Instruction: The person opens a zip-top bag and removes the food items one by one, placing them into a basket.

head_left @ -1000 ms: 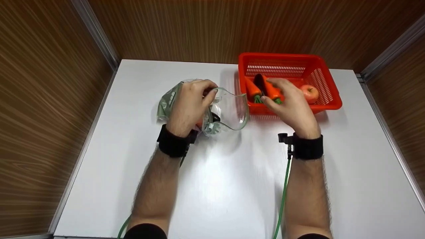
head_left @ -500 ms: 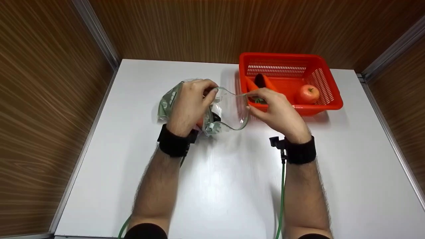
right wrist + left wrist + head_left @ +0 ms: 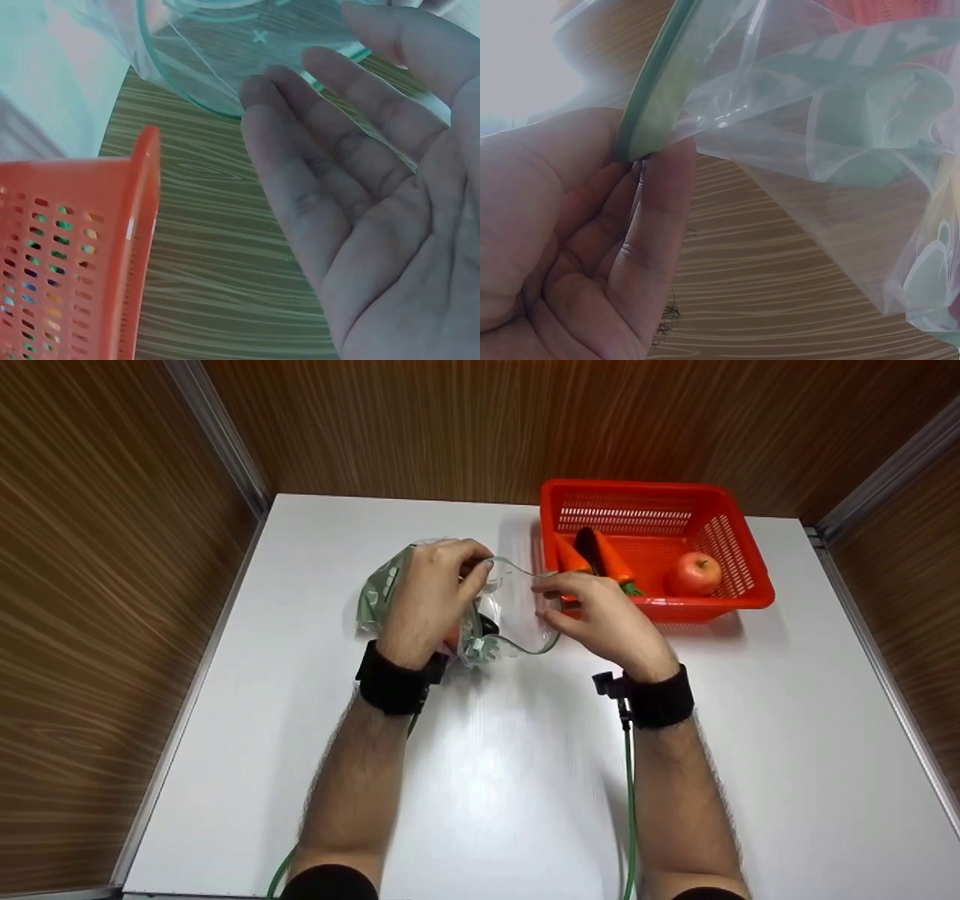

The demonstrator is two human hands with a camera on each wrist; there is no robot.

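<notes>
A clear zip bag (image 3: pixel 517 615) with green print and a green rim lies on its side, its mouth spread toward the basket. Something dark and something orange-red show inside it. My left hand (image 3: pixel 431 592) pinches the bag's rim between thumb and finger; the left wrist view shows the green zip strip (image 3: pixel 656 90) in that pinch. At the far side of the mouth is my right hand (image 3: pixel 604 619), fingers loosely extended and thumb apart. In the right wrist view its fingertips overlap the bag's green edge (image 3: pixel 191 101), and nothing is held.
Right of the bag stands a red plastic basket (image 3: pixel 720 604) on the white table (image 3: pixel 510 795). Inside are carrots (image 3: pixel 615 559), a dark purple item (image 3: pixel 587 544) and an apple (image 3: pixel 697 574). A wood-grain panel (image 3: pixel 450 427) rises behind. Green cables (image 3: pixel 630 810) trail from both wrists.
My right hand has moved left from over the basket to the bag's mouth, and the carrots beneath it show more fully. My left hand keeps its pinch on the rim without moving.
</notes>
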